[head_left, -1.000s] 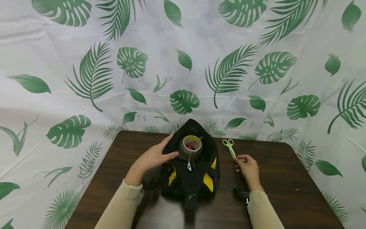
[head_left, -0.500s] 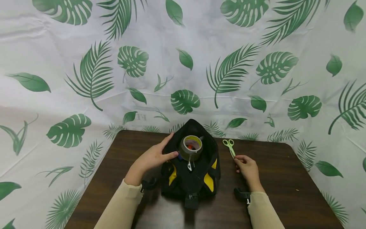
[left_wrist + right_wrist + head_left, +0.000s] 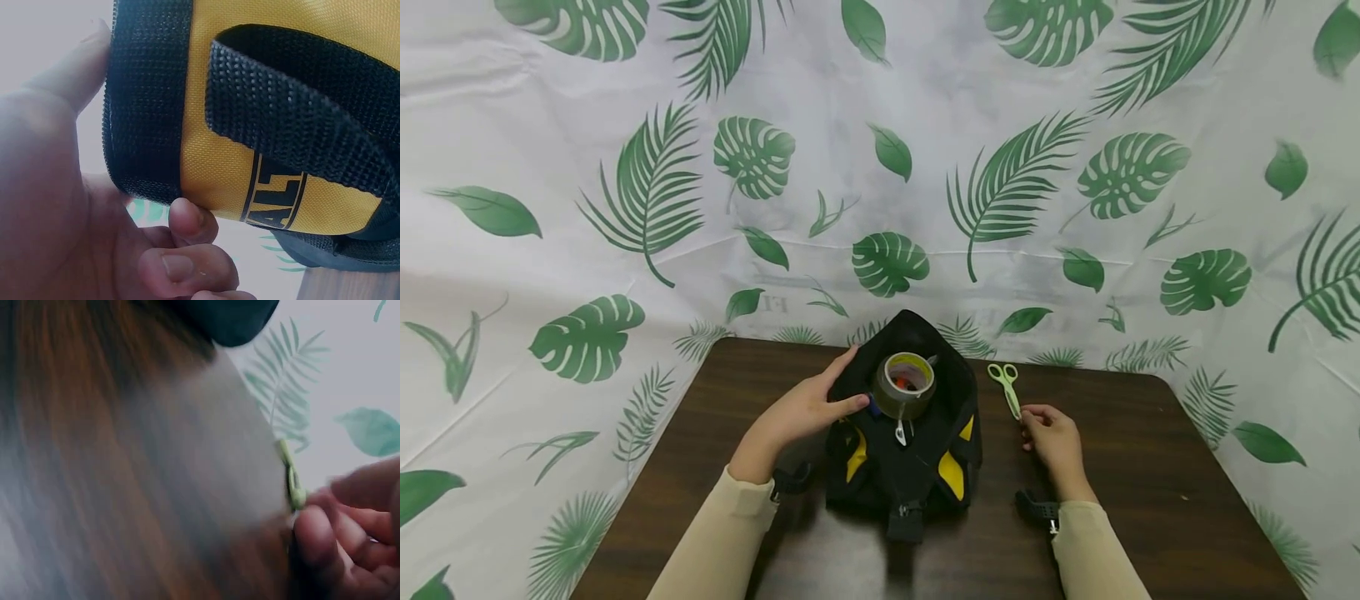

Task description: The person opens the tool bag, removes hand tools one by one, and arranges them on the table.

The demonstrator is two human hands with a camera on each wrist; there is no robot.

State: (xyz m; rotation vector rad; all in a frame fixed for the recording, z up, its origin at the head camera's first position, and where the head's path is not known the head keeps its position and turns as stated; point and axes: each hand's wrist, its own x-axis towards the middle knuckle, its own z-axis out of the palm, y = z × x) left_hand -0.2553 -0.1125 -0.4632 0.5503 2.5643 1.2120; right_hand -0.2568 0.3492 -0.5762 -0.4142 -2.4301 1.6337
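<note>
A black and yellow tool bag (image 3: pixel 901 471) stands open-topped on the table. My left hand (image 3: pixel 797 423) grips its left rim, thumb over the edge; in the left wrist view the bent fingers (image 3: pixel 187 269) lie against its yellow side (image 3: pixel 219 159), beside a black webbing loop (image 3: pixel 294 125). A roll of tape (image 3: pixel 904 393) sits in the bag's mouth, with something red seen through its core. To the bag's right lies a pair of pale green scissors (image 3: pixel 1006 383), handles away from me. My right hand (image 3: pixel 1054 446) pinches the near end of the scissors between thumb and fingers.
The dark wooden table (image 3: pixel 1150 500) ends at a white leaf-printed curtain (image 3: pixel 820 167) close behind the bag. A small metal piece (image 3: pixel 900 432) shows at the bag's front below the tape. A buckled black strap (image 3: pixel 906 521) hangs at its front.
The head view has shifted slightly. Both hands, the bag and the tape stay nearly in place; slightly more of the scissors' blade end shows past my right fingertips.
</note>
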